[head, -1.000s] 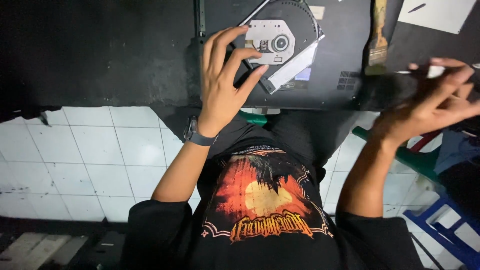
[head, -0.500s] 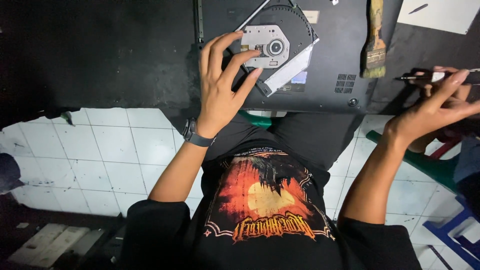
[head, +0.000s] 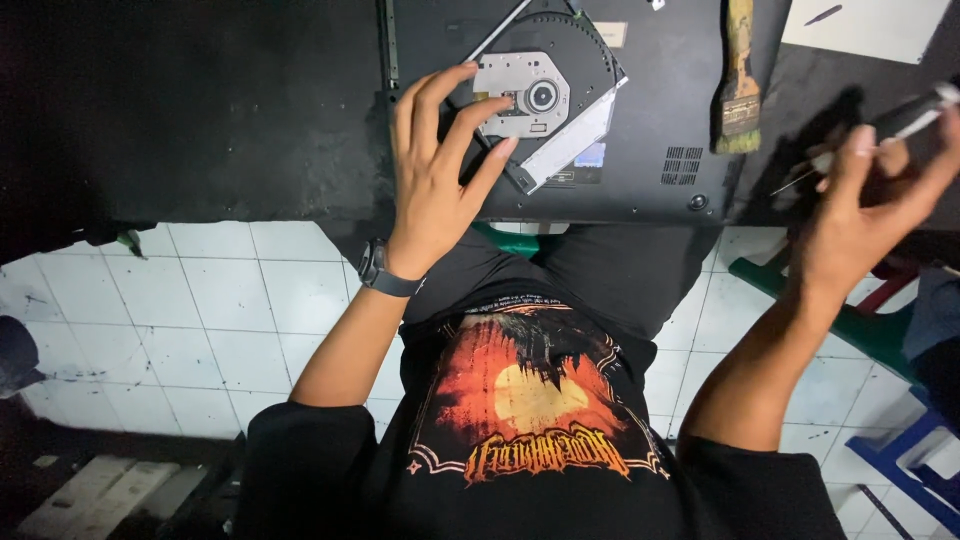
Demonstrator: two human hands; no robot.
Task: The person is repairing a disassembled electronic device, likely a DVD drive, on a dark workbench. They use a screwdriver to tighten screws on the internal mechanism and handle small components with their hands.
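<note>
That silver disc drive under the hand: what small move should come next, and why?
Probably bring the screwdriver in the right hand over to the disc drive. The left hand rests its fingers on the drive atop the dark laptop, while the tool is off to the side.

Landmark: upturned black laptop on dark tabletop.
- Left of laptop: bare dark tabletop, open passage.
- On laptop, left part: round black optical drive tray slid out; left hand spread across it, blocks that side.
- Laptop's right edge: worn wooden-handled paintbrush lies lengthwise.
- Beyond brush: white paper sheet; right hand raised, gripping thin screwdriver.
</note>
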